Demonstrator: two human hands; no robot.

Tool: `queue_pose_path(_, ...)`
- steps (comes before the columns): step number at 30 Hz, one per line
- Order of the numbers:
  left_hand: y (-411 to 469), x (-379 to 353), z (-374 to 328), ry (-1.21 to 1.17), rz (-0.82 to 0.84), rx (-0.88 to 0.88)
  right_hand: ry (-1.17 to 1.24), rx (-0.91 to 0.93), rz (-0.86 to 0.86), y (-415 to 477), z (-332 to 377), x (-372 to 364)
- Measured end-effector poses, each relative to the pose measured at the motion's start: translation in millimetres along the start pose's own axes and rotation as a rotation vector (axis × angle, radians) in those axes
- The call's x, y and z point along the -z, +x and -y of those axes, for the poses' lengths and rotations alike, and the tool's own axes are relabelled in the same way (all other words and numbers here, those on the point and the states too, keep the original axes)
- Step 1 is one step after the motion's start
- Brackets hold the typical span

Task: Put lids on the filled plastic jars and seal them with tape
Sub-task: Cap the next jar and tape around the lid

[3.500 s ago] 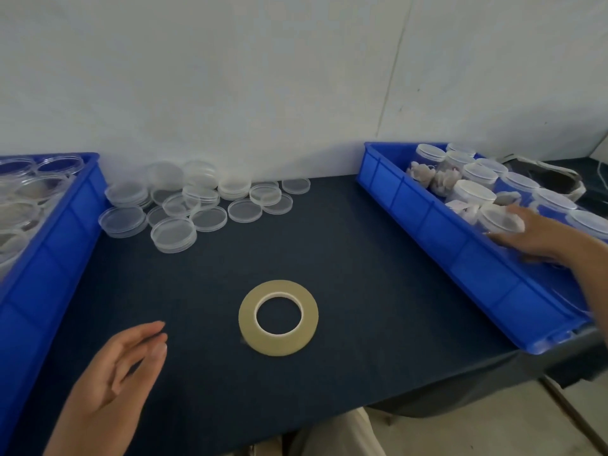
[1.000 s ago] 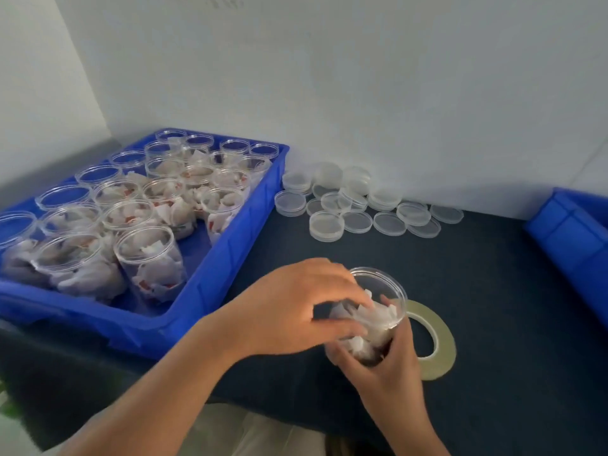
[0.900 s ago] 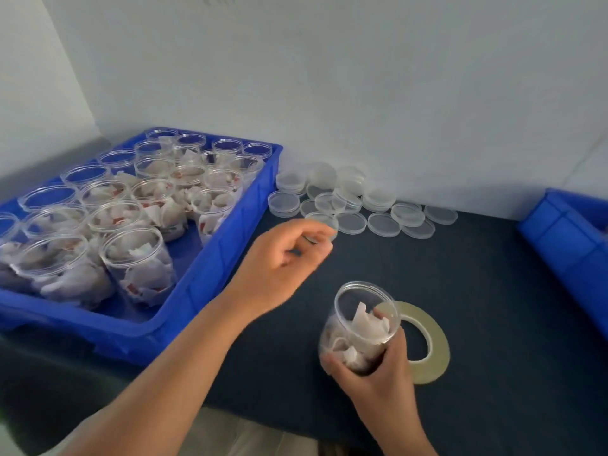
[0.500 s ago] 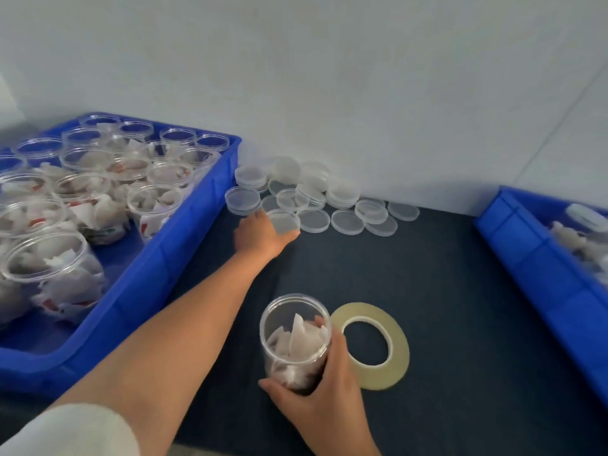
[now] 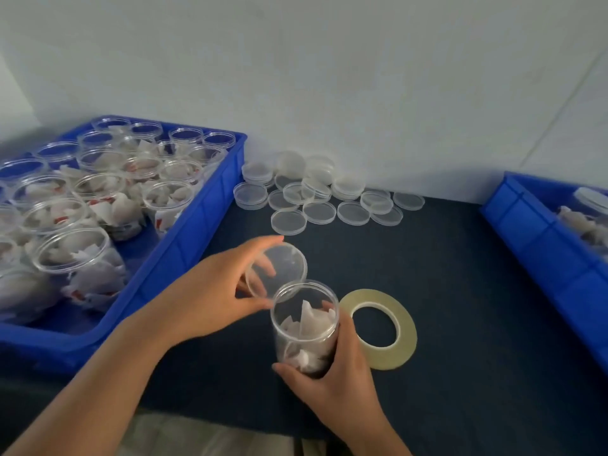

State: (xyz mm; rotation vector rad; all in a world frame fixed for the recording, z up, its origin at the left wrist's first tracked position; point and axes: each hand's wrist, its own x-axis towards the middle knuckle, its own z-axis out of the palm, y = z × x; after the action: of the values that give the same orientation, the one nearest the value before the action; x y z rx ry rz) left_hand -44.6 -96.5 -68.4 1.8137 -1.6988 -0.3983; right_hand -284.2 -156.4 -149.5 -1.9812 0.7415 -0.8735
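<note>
The base of the jar [image 5: 306,327] was hidden behind the fingers of the right hand [image 5: 335,380], and the white pieces inside it could not be identified. The left bin [image 5: 197,238] was cut off by the left frame edge. The right bin [image 5: 543,245] was cut off by the right edge, so only a little of its contents showed. Fingertips of the left hand [image 5: 210,301] were visible through the clear lid [image 5: 276,269].

The jar was at the near middle of the dark table [image 5: 460,291], just left of the flat tape roll [image 5: 408,334]. Its long axis ran near vertical, with the open mouth facing up and slightly toward the camera. The lid was tilted, its lower edge at the far-left side of the jar rim. Whether the two touched could not be determined.

The right hand came in from below and gripped the lower jar body, thumb on the left side and fingers wrapped round the right. The left arm reached in from the lower left, and its hand pinched the lid by the edge between thumb and fingers.

Open filled jars [image 5: 72,248] stood in the left bin. Loose lids [image 5: 320,212] lay by the wall.
</note>
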Motion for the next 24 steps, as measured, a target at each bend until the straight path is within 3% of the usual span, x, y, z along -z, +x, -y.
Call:
queue_pose_path(5, -39, 6, -24, 0.348, -0.084, -0.144, -0.020, 0.012, 0.023, -2, 5, 1)
queue_pose_path(8, -47, 9, -26, 0.255, -0.008, -0.243, -0.010, 0.011, 0.047, -4, 5, 1)
queue_pose_path(12, -46, 4, -41, -0.020, 0.189, -0.123, 0.013, 0.009, 0.079, -2, 4, 1)
queue_pose_path(16, -32, -18, -66, 0.159, 0.111, -0.041, 0.023, 0.018, 0.065, -1, 4, -1)
queue_pose_path(21, -22, -32, -88, 0.335, 0.195, 0.059, -0.022, 0.038, 0.076, 0, -4, -6)
queue_pose_path(24, -23, -51, -103, 0.506, 0.097, 0.071, -0.073, 0.007, 0.095, 0, -5, -8)
